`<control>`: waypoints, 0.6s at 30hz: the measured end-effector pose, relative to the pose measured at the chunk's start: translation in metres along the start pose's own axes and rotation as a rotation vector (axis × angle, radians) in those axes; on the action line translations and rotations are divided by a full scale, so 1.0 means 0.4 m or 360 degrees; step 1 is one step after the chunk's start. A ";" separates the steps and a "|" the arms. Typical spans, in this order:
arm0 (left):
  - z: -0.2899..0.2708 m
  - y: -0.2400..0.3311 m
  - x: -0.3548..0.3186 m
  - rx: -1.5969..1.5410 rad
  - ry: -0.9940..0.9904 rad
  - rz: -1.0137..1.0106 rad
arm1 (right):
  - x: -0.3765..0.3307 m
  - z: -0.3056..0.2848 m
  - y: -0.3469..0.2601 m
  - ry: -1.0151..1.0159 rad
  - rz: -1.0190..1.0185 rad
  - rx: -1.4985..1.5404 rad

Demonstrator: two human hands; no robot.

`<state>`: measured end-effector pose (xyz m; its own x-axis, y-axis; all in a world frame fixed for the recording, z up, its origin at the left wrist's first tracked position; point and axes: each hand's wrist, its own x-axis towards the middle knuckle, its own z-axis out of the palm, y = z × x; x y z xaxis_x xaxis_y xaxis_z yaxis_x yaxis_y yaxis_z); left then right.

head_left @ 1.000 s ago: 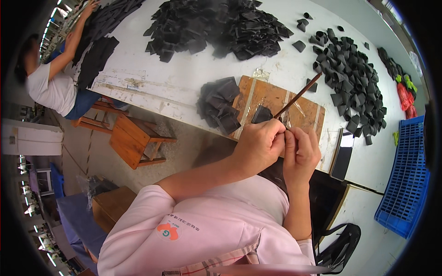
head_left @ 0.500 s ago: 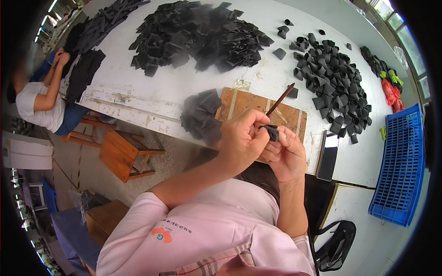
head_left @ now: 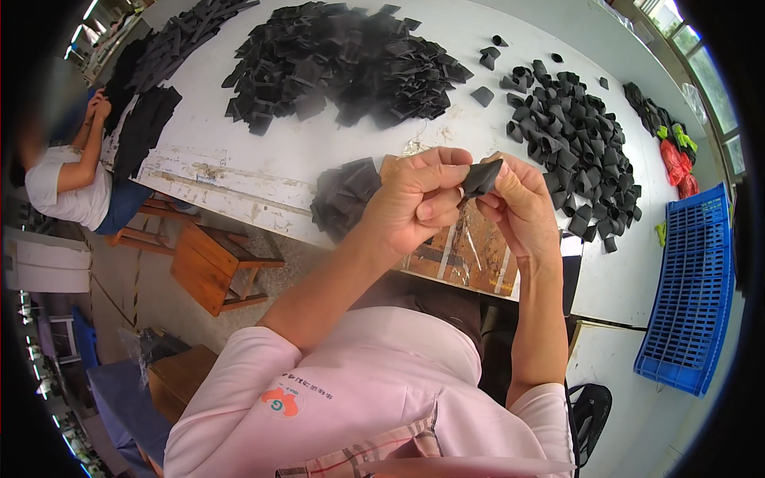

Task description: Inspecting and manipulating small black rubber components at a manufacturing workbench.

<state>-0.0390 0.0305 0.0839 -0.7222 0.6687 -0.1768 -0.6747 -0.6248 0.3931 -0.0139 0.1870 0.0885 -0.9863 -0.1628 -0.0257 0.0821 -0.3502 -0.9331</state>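
Observation:
A small black fabric piece point(head_left: 482, 179), folded into a cupped shape, is held up between both hands above the wooden board point(head_left: 498, 267). My left hand point(head_left: 418, 199) pinches its left edge, with the other fingers curled in. My right hand point(head_left: 522, 203) grips the opposite edge, thumb on the near side. The brown pointed stick from the earlier frame does not show. Left of my left hand lies a small heap of flat black pieces point(head_left: 343, 195). Beyond my right hand is a pile of curled black pieces point(head_left: 582, 143).
A large heap of flat black pieces point(head_left: 343, 68) covers the far part of the white table point(head_left: 255, 171). At right stands a blue plastic crate point(head_left: 687, 291). To the left sits a co-worker point(head_left: 76, 175), hands near dark fabric. Wooden stools point(head_left: 211, 267) stand on the floor.
Both hands have risen and moved farther over the table with the black fabric piece, which now shows more openly. The brown stick, visible by my left hand before, is out of sight.

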 end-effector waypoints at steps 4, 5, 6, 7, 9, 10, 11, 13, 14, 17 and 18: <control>0.006 -0.011 0.013 0.1204 0.0031 0.0964 | -0.024 0.023 -0.025 0.0429 -0.0376 -0.0800; 0.017 -0.012 0.018 0.1804 0.0048 0.1516 | -0.036 0.032 -0.024 0.0723 -0.0632 -0.1104; 0.029 0.003 0.009 0.2105 0.0023 0.1643 | -0.052 0.036 -0.025 0.0754 -0.0634 -0.1040; 0.045 0.011 0.004 0.2108 0.0023 0.1630 | -0.058 0.042 -0.026 0.0761 -0.0624 -0.1035; 0.060 0.019 0.007 0.2096 -0.0294 0.1344 | -0.063 0.065 -0.021 0.0654 -0.1082 -0.1453; 0.061 0.021 0.017 0.2133 -0.0303 0.1456 | -0.058 0.071 -0.019 0.0662 -0.1111 -0.1505; 0.059 0.018 0.018 0.2134 -0.0313 0.1446 | -0.056 0.075 -0.019 0.0675 -0.1107 -0.1504; 0.049 0.013 0.014 0.1618 -0.0117 0.1357 | -0.052 0.082 -0.021 0.0638 -0.1082 -0.1527; 0.044 0.012 0.013 0.1241 -0.0150 0.1216 | -0.051 0.091 -0.030 0.0660 -0.1017 -0.1460; 0.013 0.016 0.018 0.0602 -0.0131 0.0999 | -0.043 0.094 -0.042 0.0640 -0.0897 -0.1242; 0.006 0.009 0.018 0.0479 -0.0125 0.0918 | -0.041 0.092 -0.042 0.0634 -0.0898 -0.1242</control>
<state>-0.0461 0.0341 0.0864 -0.9344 0.2948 0.1999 -0.1020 -0.7593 0.6427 0.0060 0.1617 0.1176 -0.8401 0.2052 0.5021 -0.3810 0.4357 -0.8155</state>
